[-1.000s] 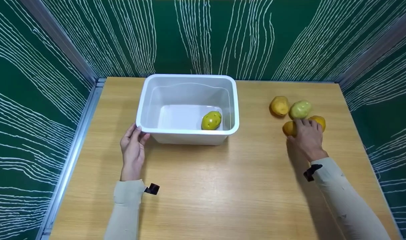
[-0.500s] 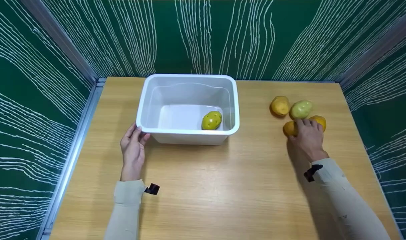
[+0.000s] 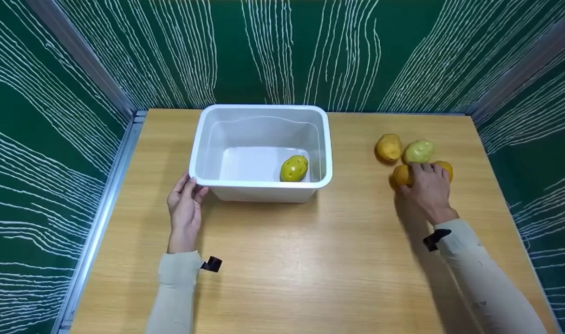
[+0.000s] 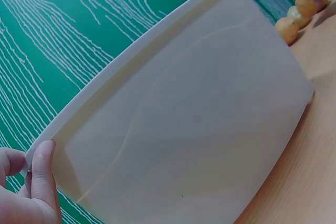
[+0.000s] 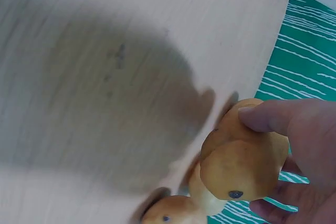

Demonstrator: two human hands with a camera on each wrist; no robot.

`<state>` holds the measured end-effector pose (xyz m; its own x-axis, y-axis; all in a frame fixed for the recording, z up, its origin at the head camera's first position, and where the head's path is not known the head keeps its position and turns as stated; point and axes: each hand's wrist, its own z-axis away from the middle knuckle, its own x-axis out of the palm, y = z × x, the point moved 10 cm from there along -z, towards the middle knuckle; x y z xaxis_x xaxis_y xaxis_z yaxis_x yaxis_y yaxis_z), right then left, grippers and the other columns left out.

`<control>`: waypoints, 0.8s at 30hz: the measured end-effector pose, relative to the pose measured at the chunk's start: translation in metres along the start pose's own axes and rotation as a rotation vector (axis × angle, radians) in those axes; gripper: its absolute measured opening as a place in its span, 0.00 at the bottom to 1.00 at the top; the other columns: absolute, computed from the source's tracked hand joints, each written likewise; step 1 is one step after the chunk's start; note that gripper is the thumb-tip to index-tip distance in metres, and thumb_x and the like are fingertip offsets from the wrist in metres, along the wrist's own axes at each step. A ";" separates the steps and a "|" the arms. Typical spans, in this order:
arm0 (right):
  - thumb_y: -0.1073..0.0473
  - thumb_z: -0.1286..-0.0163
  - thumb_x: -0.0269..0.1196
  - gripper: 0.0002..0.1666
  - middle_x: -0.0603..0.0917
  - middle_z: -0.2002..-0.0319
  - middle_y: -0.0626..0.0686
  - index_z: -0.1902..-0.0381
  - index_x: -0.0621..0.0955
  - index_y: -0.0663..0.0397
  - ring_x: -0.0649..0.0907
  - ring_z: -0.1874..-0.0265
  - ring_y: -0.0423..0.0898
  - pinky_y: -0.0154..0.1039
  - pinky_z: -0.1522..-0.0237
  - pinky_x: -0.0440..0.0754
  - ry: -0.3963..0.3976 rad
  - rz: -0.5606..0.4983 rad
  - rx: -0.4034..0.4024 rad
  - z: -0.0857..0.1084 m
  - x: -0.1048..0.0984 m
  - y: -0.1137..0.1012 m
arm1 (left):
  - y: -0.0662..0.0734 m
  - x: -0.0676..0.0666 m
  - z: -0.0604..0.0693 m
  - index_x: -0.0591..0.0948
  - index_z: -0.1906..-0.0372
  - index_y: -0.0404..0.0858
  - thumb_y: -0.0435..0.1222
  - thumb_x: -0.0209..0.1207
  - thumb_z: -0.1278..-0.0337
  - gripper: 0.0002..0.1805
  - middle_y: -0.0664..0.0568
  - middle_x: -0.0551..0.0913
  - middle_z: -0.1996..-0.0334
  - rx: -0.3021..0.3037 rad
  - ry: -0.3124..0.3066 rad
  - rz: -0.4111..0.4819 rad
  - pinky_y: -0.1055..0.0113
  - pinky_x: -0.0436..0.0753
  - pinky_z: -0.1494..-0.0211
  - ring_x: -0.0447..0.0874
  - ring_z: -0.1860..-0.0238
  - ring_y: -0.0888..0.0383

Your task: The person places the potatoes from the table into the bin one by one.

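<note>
My left hand (image 3: pixel 185 206) pinches the near-left corner of the white bin's rim (image 3: pixel 259 184). In the left wrist view its thumb (image 4: pixel 43 174) presses the rim from outside. A glossy yellow-green, potato-like piece (image 3: pixel 294 168) with dark dimples lies inside the bin. At the right, my right hand (image 3: pixel 428 190) grips a yellow-orange fruit (image 5: pixel 239 169) with a dark end spot, thumb on top. Another yellow-orange part (image 3: pixel 444 168) shows beyond the hand; I cannot tell whether it is a separate fruit. Just behind lie a yellow-brown fruit (image 3: pixel 389 148) and a pale green one (image 3: pixel 418 151).
The wooden table (image 3: pixel 282 264) runs across the front. Green walls with white wavy lines (image 3: pixel 273 55) enclose it at the back and both sides. A metal rail (image 3: pixel 101 213) follows the left edge. The bin stands close to the back wall.
The fruit's left end under my right hand has shifted slightly up and left, and its shadow has widened. My left hand and the bin stay as they were.
</note>
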<state>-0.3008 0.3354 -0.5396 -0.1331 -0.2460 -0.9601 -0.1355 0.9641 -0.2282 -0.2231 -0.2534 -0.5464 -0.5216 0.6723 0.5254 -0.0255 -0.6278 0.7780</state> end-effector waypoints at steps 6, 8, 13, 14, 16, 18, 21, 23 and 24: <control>0.57 0.31 0.73 0.36 0.75 0.37 0.77 0.33 0.73 0.71 0.67 0.37 0.75 0.75 0.30 0.63 -0.016 -0.042 0.016 -0.002 -0.006 -0.009 | -0.001 0.000 -0.001 0.65 0.22 0.30 0.26 0.51 0.20 0.27 0.46 0.73 0.37 -0.001 0.005 -0.003 0.78 0.91 0.54 0.83 0.58 0.61; 0.56 0.31 0.73 0.37 0.75 0.38 0.76 0.33 0.72 0.71 0.67 0.37 0.75 0.74 0.31 0.63 -0.011 -0.049 0.009 -0.003 -0.008 -0.013 | -0.001 0.001 -0.001 0.65 0.22 0.29 0.26 0.51 0.20 0.27 0.45 0.74 0.38 0.003 0.002 -0.002 0.78 0.91 0.54 0.82 0.58 0.61; 0.58 0.36 0.76 0.37 0.77 0.39 0.76 0.35 0.74 0.71 0.70 0.39 0.75 0.72 0.35 0.68 0.056 -0.037 -0.044 -0.008 -0.018 -0.024 | 0.001 0.003 0.000 0.64 0.22 0.27 0.26 0.50 0.19 0.26 0.44 0.74 0.42 0.027 -0.027 -0.010 0.79 0.90 0.55 0.82 0.59 0.61; 0.59 0.37 0.77 0.37 0.78 0.39 0.76 0.36 0.75 0.71 0.71 0.40 0.75 0.72 0.35 0.69 0.068 -0.031 -0.055 -0.010 -0.019 -0.026 | 0.001 0.003 0.000 0.64 0.23 0.27 0.26 0.49 0.19 0.26 0.43 0.74 0.43 0.033 -0.033 -0.013 0.79 0.90 0.55 0.82 0.59 0.61; 0.60 0.38 0.78 0.38 0.78 0.39 0.76 0.36 0.75 0.71 0.72 0.41 0.75 0.73 0.34 0.70 0.083 -0.021 -0.069 -0.012 -0.022 -0.030 | 0.001 0.003 0.001 0.65 0.23 0.26 0.26 0.49 0.18 0.25 0.43 0.74 0.44 0.042 -0.038 -0.011 0.79 0.90 0.56 0.83 0.59 0.61; 0.60 0.38 0.78 0.38 0.78 0.39 0.76 0.36 0.75 0.71 0.72 0.40 0.75 0.74 0.31 0.69 0.077 -0.018 -0.070 -0.014 -0.022 -0.033 | 0.001 0.002 0.001 0.65 0.23 0.26 0.26 0.49 0.18 0.25 0.43 0.74 0.45 0.044 -0.040 -0.010 0.80 0.90 0.57 0.83 0.59 0.61; 0.59 0.37 0.77 0.38 0.78 0.39 0.75 0.35 0.75 0.71 0.71 0.40 0.74 0.74 0.28 0.66 0.064 -0.025 -0.064 -0.016 -0.023 -0.036 | 0.001 0.001 0.001 0.66 0.23 0.27 0.26 0.50 0.19 0.26 0.43 0.75 0.44 0.043 -0.030 -0.008 0.79 0.91 0.56 0.83 0.59 0.61; 0.60 0.37 0.77 0.38 0.78 0.39 0.75 0.35 0.75 0.70 0.71 0.40 0.74 0.73 0.28 0.67 0.069 -0.026 -0.070 -0.017 -0.026 -0.040 | 0.001 0.001 0.001 0.65 0.23 0.28 0.26 0.50 0.19 0.26 0.44 0.75 0.44 0.035 -0.026 -0.008 0.79 0.91 0.55 0.83 0.59 0.61; 0.60 0.37 0.77 0.37 0.78 0.39 0.75 0.35 0.75 0.70 0.71 0.40 0.74 0.73 0.29 0.67 0.075 -0.025 -0.075 -0.018 -0.027 -0.042 | 0.002 0.001 0.001 0.66 0.23 0.28 0.26 0.50 0.19 0.26 0.44 0.75 0.44 0.031 -0.022 -0.006 0.78 0.91 0.55 0.83 0.59 0.61</control>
<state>-0.3091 0.2997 -0.5010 -0.2010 -0.2796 -0.9388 -0.2127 0.9480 -0.2368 -0.2225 -0.2532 -0.5442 -0.5028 0.6843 0.5281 -0.0018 -0.6118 0.7910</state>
